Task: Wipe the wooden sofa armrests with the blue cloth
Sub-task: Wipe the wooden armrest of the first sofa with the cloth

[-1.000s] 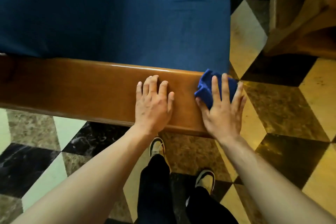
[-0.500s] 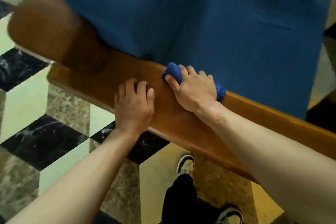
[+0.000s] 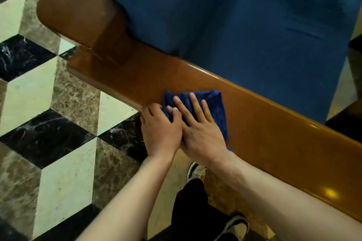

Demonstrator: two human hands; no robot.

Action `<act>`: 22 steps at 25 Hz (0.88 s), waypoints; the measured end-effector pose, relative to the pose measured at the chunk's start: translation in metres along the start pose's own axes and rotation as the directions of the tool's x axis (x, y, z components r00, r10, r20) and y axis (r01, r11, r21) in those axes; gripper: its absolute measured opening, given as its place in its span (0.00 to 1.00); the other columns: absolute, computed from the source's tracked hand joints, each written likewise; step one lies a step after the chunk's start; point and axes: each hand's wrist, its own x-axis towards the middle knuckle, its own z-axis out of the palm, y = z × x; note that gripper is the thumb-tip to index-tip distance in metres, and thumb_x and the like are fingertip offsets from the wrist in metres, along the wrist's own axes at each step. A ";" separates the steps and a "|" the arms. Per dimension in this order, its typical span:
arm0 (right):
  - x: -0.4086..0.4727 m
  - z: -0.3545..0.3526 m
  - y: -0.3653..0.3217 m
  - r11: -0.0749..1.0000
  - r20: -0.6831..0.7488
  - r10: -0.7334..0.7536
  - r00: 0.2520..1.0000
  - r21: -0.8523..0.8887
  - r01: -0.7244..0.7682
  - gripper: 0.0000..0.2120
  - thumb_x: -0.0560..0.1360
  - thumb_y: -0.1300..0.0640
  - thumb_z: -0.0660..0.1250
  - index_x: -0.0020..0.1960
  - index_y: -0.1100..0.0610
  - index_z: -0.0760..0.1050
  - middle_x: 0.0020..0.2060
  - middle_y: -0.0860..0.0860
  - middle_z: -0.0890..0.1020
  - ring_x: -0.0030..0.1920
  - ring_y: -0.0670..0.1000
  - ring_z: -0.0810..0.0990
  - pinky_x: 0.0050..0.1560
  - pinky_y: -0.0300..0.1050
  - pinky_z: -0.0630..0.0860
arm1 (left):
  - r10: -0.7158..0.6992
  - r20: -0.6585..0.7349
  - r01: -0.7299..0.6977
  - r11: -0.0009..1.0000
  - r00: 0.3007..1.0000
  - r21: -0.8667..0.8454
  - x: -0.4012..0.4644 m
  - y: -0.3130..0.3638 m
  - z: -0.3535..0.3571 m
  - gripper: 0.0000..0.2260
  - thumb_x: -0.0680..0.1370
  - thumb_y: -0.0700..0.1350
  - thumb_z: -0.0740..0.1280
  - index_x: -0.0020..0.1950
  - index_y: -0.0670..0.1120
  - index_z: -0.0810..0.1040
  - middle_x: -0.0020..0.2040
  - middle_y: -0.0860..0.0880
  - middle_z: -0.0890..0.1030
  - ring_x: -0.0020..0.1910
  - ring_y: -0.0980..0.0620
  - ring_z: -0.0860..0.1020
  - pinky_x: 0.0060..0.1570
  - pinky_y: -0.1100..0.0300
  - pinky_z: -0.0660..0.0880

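Observation:
A glossy brown wooden armrest (image 3: 274, 123) runs diagonally from upper left to lower right. The blue cloth (image 3: 213, 103) lies spread flat on its top, near the front edge. My right hand (image 3: 201, 133) presses flat on the cloth with fingers spread. My left hand (image 3: 160, 131) sits beside it at the armrest's front edge, its fingertips curled on the cloth's left corner. The two hands touch each other.
The sofa's blue cushion (image 3: 235, 15) fills the space behind the armrest. A rounded wooden backrest end (image 3: 74, 11) rises at the upper left. Patterned marble floor (image 3: 49, 103) lies to the left. My legs and shoes (image 3: 195, 174) stand below the armrest.
My right hand has pulled the cloth from the armrest's back edge toward the front edge and spread it flat. My left hand has closed in against the right hand and onto the cloth's corner.

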 end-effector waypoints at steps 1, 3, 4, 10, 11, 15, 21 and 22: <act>-0.016 0.000 0.003 1.000 0.020 -0.021 1.000 0.003 0.021 0.34 0.82 0.37 0.51 0.84 0.46 0.48 0.84 0.48 0.47 0.83 0.61 0.37 0.82 0.63 0.42 | -0.115 0.030 0.117 0.990 0.993 -0.078 -0.015 -0.004 0.009 0.17 0.77 0.57 0.65 0.55 0.44 0.72 0.57 0.41 0.77 0.50 0.44 0.78 0.49 0.50 0.76; -0.048 -0.006 0.016 0.993 0.032 -0.059 0.998 0.107 0.055 0.33 0.81 0.40 0.58 0.83 0.47 0.56 0.84 0.47 0.50 0.84 0.57 0.39 0.83 0.59 0.41 | -0.429 0.219 0.482 0.767 0.876 -0.423 -0.040 -0.002 0.025 0.22 0.75 0.59 0.69 0.58 0.43 0.73 0.57 0.43 0.81 0.46 0.49 0.81 0.47 0.54 0.79; -0.065 -0.010 0.025 0.971 0.020 -0.051 0.999 0.234 0.045 0.30 0.80 0.43 0.62 0.81 0.48 0.63 0.84 0.47 0.54 0.84 0.54 0.42 0.83 0.55 0.41 | -0.523 0.358 0.626 0.541 0.774 -0.562 -0.054 0.002 0.033 0.24 0.74 0.58 0.71 0.61 0.41 0.75 0.57 0.42 0.83 0.48 0.46 0.83 0.51 0.51 0.81; -0.145 -0.042 0.060 0.623 0.031 0.368 0.929 0.734 -0.271 0.13 0.78 0.61 0.68 0.62 0.56 0.81 0.66 0.50 0.80 0.70 0.49 0.74 0.74 0.46 0.67 | -0.305 0.543 0.615 0.520 0.782 -0.593 -0.128 0.023 0.043 0.03 0.75 0.39 0.75 0.48 0.43 0.85 0.50 0.39 0.88 0.39 0.48 0.86 0.39 0.54 0.82; -0.154 -0.048 0.062 0.585 0.039 0.438 0.898 0.746 -0.318 0.15 0.77 0.61 0.68 0.63 0.56 0.80 0.64 0.50 0.79 0.67 0.49 0.76 0.71 0.44 0.69 | -0.255 0.559 0.598 0.523 0.789 -0.607 -0.140 0.029 0.037 0.04 0.74 0.37 0.74 0.48 0.43 0.85 0.48 0.40 0.88 0.38 0.48 0.86 0.37 0.55 0.81; -0.180 -0.083 0.049 0.582 0.062 0.412 0.909 0.750 -0.315 0.22 0.77 0.63 0.67 0.71 0.56 0.74 0.68 0.53 0.75 0.69 0.51 0.73 0.68 0.35 0.64 | -0.154 0.512 0.497 0.581 0.845 -0.644 -0.172 0.050 -0.005 0.06 0.73 0.34 0.71 0.48 0.41 0.84 0.42 0.42 0.86 0.39 0.45 0.84 0.39 0.53 0.80; -0.141 -0.160 -0.013 0.262 0.344 0.218 0.913 0.881 -0.394 0.16 0.79 0.60 0.63 0.65 0.54 0.79 0.58 0.55 0.82 0.53 0.51 0.80 0.53 0.41 0.76 | 0.064 0.424 0.280 0.661 0.903 -0.696 -0.178 0.053 -0.117 0.09 0.69 0.34 0.71 0.47 0.42 0.85 0.40 0.44 0.86 0.37 0.49 0.84 0.37 0.57 0.80; -0.129 -0.169 -0.028 0.247 0.372 0.172 0.912 0.880 -0.405 0.14 0.77 0.59 0.65 0.61 0.57 0.80 0.53 0.57 0.84 0.50 0.53 0.81 0.51 0.47 0.76 | 0.073 0.409 0.274 0.634 0.910 -0.723 -0.171 0.045 -0.139 0.09 0.69 0.35 0.72 0.45 0.44 0.86 0.40 0.45 0.87 0.37 0.49 0.84 0.35 0.58 0.80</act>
